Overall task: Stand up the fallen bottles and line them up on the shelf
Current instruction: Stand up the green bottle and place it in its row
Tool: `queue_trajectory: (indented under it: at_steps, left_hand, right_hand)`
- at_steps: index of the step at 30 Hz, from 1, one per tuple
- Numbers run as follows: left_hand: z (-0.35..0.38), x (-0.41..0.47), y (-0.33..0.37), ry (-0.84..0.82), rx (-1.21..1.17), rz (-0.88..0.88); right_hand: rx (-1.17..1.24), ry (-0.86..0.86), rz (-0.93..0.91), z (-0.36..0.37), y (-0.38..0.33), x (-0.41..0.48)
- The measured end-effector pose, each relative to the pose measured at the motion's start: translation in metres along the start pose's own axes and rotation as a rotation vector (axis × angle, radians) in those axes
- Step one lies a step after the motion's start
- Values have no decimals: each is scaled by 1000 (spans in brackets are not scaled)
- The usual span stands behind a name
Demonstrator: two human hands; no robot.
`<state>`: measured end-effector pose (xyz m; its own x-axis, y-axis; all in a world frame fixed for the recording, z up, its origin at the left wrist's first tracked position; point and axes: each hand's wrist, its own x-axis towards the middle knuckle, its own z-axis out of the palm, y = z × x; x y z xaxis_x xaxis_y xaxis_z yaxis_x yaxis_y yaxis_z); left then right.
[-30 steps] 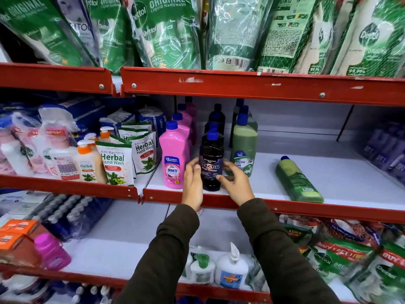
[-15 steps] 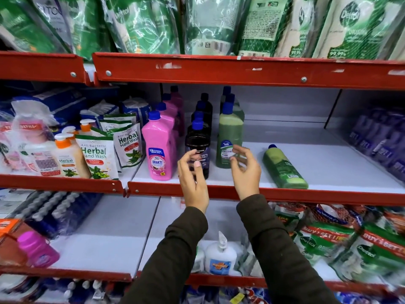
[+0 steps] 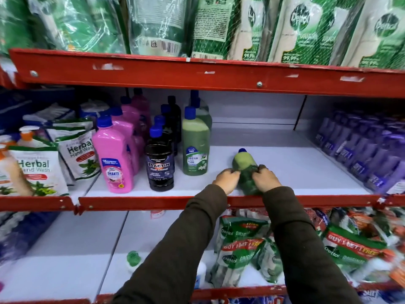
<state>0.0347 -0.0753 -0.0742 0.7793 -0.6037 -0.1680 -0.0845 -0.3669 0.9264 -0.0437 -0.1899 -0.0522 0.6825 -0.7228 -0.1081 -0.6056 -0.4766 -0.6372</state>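
Green floor-cleaner bottle (image 3: 242,164) lying at shelf (image 3: 306,172) front edge | left hand (image 3: 226,179), right hand (image 3: 266,179) both clasp it | tip upright beside standing green bottle (image 3: 195,148)

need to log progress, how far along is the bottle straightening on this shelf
Nearly finished, it looks. Done: the pink bottle, black bottle and green bottle stand upright at the shelf front, each heading a row. In hand: the left hand and right hand grip the fallen green bottle, which lies with its cap pointing back. Left: stand it up and line it up beside the others.
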Motion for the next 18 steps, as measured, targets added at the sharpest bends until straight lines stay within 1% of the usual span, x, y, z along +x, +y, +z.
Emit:
queue_trajectory:
  at_steps: [2,4,8,10,14,18]
  left_hand:
    - [10,17,-7,17,-70,6]
    - [11,13,-8,52,-127,12]
    - [0,-4,-6,149,-290,122]
    - [-8,-21,3,187,-361,180]
    - [-29,-40,0,313,-403,318]
    - [-59,-58,-12,447,-446,378]
  right_hand:
    - [107,-13,-9,-4,4,5]
    - [243,-18,-29,-6,7,2]
    - [586,2,-95,-3,4,-15]
    - [675,52,-151,2,-2,-23]
    - [663,119,-282,17,-18,-38]
    - [584,152,-415,42,-42,-57]
